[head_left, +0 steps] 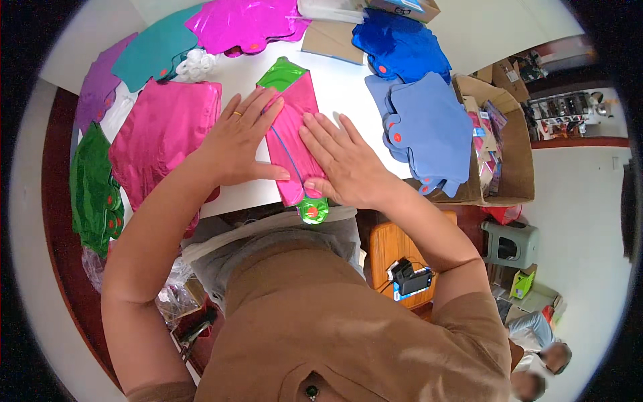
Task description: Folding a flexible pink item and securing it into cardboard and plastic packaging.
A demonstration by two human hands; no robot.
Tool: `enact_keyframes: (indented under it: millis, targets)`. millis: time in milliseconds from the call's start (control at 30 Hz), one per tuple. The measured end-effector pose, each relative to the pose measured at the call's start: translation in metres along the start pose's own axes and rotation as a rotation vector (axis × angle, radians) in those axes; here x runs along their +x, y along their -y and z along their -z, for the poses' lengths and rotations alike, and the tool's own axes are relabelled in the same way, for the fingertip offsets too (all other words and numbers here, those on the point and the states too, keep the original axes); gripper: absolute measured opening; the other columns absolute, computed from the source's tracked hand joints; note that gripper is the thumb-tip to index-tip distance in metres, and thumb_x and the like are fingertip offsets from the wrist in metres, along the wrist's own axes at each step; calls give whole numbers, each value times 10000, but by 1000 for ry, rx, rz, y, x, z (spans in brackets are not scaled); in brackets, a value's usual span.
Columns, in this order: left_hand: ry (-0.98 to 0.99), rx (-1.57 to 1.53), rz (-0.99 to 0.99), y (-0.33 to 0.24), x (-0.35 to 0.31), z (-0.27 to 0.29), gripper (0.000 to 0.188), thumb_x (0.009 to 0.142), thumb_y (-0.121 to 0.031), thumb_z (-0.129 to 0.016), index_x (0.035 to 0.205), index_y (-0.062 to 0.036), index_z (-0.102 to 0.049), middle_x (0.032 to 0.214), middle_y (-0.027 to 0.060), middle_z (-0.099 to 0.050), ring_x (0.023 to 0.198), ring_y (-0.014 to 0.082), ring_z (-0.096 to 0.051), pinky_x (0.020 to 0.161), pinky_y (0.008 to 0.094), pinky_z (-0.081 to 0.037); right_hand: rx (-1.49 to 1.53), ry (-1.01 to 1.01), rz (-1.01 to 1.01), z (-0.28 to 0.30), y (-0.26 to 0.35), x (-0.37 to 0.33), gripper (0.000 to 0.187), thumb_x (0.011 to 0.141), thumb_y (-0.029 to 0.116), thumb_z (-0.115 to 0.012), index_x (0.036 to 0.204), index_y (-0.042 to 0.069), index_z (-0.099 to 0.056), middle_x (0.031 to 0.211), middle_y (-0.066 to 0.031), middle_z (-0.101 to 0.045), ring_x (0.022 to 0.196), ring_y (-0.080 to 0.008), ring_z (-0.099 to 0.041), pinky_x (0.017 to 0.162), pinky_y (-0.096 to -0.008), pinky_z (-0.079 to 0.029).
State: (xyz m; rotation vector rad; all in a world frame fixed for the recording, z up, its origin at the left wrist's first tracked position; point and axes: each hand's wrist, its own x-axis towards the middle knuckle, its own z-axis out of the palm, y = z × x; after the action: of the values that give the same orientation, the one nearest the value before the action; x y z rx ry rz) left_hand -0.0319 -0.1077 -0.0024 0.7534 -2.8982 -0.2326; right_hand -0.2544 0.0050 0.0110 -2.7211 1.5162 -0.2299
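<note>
A folded foil balloon, pink (301,107) with green (284,72) at its far end, lies lengthwise on the white table in front of me. Its green tab with a red dot (313,211) pokes past the near table edge. A thin blue line, perhaps a straw or ribbon, runs along the pink foil. My left hand (244,137) presses on the balloon's left side, fingers stretched and thumb apart. Flat across its right side rests my right hand (348,161), fingers extended. Neither hand grips anything.
Stacks of flat foil balloons surround the work spot: pink (167,127), green (90,187), teal (161,47), magenta (244,23), dark blue (402,47) and light blue (432,127). White string (196,65) lies far left. A cardboard box (519,161) stands right; a wooden stool (382,248) is below.
</note>
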Motion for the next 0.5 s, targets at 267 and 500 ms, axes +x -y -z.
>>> enact_keyframes:
  millis: [267,500]
  targets:
    - [7,4,1,1,1,0,1152,620,-670,-674,1441,-12,-204,1492,193,-196,1402,343,-163,1123,529,-142,39,-15,19,-1,1,-6,770,864,495,-485,1376,-58,-327,1445,-242,-305,1357,-347,-285,1124,-498,-146]
    - [75,33,4,-1,2,5,1152,628,-675,-664,1441,-3,-200,1494,173,-227,1409,325,-152,1125,528,-133,236,40,19,14,-16,10,673,911,427,-474,1377,-39,-335,1425,-245,-329,1354,-365,-277,1117,-503,-173]
